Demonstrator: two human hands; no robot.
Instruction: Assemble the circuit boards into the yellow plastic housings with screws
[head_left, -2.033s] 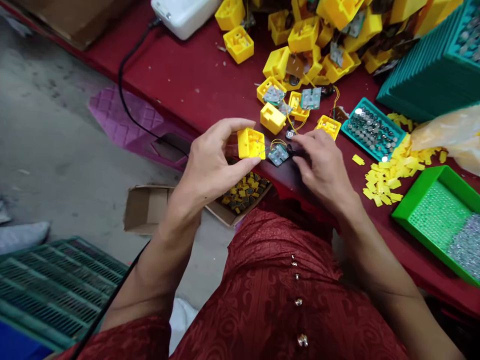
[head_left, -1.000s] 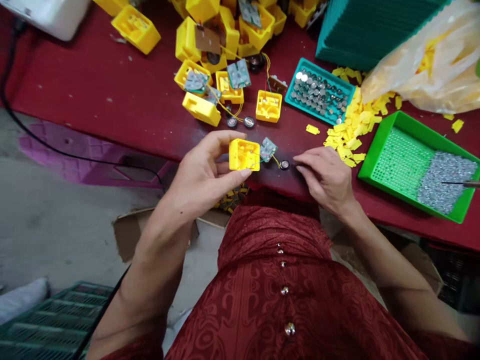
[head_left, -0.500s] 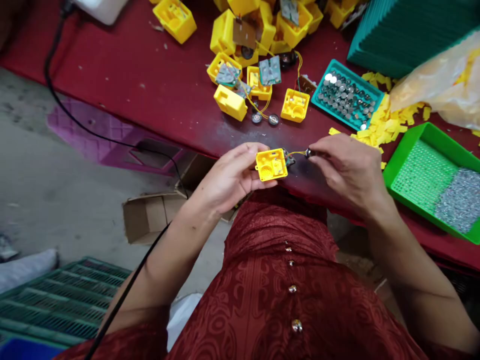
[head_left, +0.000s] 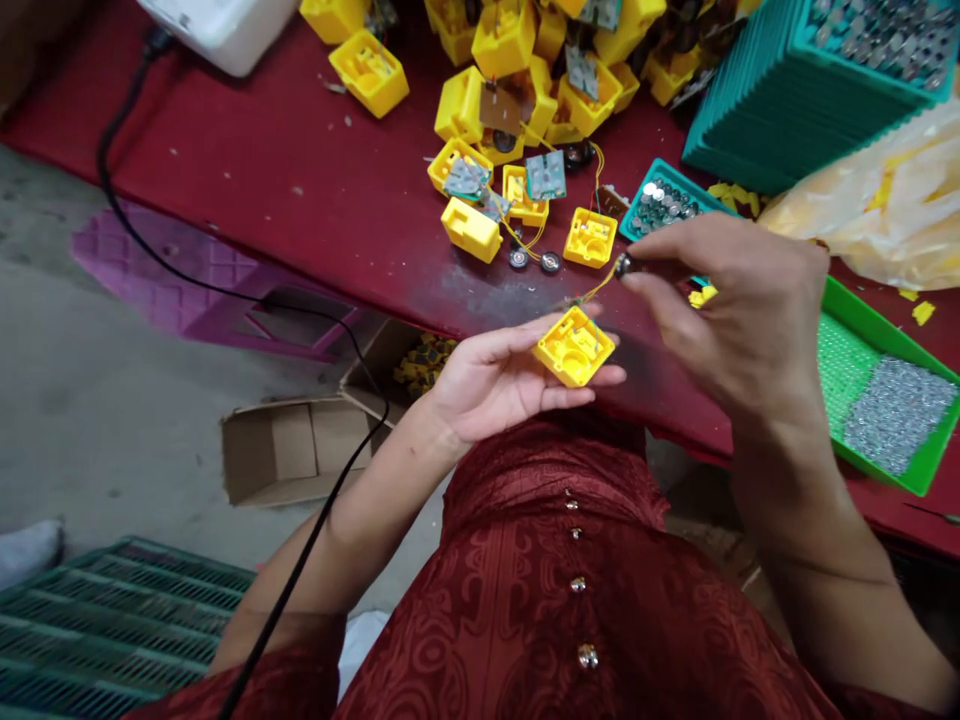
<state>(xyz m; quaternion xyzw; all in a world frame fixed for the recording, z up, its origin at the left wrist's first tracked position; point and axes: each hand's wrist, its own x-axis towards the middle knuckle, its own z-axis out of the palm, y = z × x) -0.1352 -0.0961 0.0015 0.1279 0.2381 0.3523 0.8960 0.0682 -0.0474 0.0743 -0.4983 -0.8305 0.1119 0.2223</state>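
Left hand cradles yellow housing open side up, above table edge. Right hand grip pinches small speaker, wires taut to housing. Speaker not seated; many housings unfinished behind.

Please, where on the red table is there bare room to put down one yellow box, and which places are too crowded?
The widest bare patch of the red table lies between the white device, the black cable and the heap of yellow boxes. A smaller worn strip runs along the near edge, before the left hand. It is crowded around the teal tray and green tray.
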